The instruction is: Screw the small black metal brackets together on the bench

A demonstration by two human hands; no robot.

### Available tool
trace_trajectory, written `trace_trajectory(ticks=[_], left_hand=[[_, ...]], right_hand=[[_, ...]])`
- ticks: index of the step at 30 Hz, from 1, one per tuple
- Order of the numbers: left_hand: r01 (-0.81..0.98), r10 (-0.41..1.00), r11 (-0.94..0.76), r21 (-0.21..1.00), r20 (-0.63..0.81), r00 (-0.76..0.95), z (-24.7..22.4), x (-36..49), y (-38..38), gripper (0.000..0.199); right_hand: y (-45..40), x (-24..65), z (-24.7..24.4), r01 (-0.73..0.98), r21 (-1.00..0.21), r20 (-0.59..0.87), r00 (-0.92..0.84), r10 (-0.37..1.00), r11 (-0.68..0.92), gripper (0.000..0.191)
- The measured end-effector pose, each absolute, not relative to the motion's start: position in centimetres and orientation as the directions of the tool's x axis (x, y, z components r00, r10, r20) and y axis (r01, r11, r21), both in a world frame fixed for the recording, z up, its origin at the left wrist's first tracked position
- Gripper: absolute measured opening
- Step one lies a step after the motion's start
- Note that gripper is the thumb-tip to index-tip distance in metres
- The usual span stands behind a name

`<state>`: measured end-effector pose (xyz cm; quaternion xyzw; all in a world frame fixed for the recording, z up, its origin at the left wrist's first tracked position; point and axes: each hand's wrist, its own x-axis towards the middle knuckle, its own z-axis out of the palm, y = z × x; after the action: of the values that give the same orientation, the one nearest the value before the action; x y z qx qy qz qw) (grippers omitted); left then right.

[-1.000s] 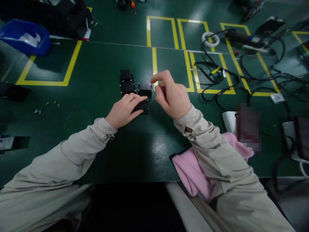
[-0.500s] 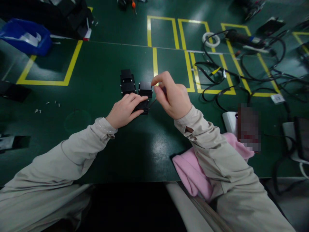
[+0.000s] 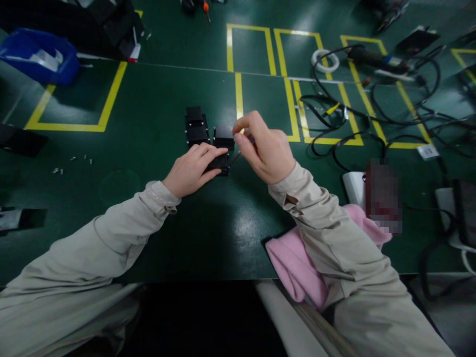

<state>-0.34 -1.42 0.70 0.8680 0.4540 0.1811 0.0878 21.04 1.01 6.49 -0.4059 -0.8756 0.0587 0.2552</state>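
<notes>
My left hand (image 3: 192, 169) grips a small black block (image 3: 222, 165) on the green table, fingers over its top and thumb along its near side. Just right of it, my right hand (image 3: 263, 148) is closed on a screwdriver (image 3: 235, 159), whose thin shaft slants down to a screw at the block's right side. A bit of its yellow handle end shows between the fingers; the palm hides the rest. Another black block (image 3: 224, 133) lies directly behind the held one. To the left, further black blocks (image 3: 196, 130) with silver screws stand together.
Several loose screws (image 3: 58, 171) lie at the left. A blue bin (image 3: 40, 55) stands at the back left. Black cables (image 3: 334, 148) and a white tape roll (image 3: 325, 61) lie at the right, with a pink cloth (image 3: 297, 267) under my right forearm.
The fingers of my right hand have shifted slightly around the screwdriver, and its yellow end now shows. My left hand has stayed on the block.
</notes>
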Motion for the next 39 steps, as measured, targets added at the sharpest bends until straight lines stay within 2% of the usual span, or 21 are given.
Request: trace_trajectory(ticks=[4,10,17,23,29,36,39], left_hand=[[0.759,0.821,-0.571,0.313,0.237,0.520,0.60,-0.37,-1.41,0.045],[0.755,0.817,-0.576,0.313,0.233,0.527,0.77,-0.36,-1.41,0.045],[0.752,0.814,-0.580,0.313,0.239,0.529,0.66,-0.34,-1.40,0.046],[0.756,0.822,-0.569,0.323,0.224,0.524,0.76,-0.33,-1.41,0.045],[0.760,0.820,-0.572,0.308,0.233,0.522,0.73,-0.31,-1.45,0.045],[0.753,0.825,-0.565,0.336,0.225,0.519,0.85,-0.30,-1.45,0.045],[0.751,0.823,-0.567,0.338,0.221,0.523,0.82,-0.34,-1.43,0.045]], right_hand=[[1.10,21.12,6.22,0.698,-0.274,0.419,-0.533,0.736,0.661,0.059],[0.82,20.97,6.27,0.678,-0.287,0.451,-0.528,0.719,0.677,0.046],[1.08,21.19,6.07,0.691,-0.266,0.442,-0.532,0.722,0.672,0.060],[0.96,20.99,6.01,0.676,-0.287,0.453,-0.528,0.718,0.679,0.051],[0.94,21.15,6.19,0.675,-0.276,0.432,-0.548,0.716,0.684,0.064],[0.72,20.92,6.17,0.691,-0.293,0.446,-0.512,0.734,0.660,0.048],[0.79,21.00,6.10,0.685,-0.300,0.446,-0.514,0.732,0.664,0.050]])
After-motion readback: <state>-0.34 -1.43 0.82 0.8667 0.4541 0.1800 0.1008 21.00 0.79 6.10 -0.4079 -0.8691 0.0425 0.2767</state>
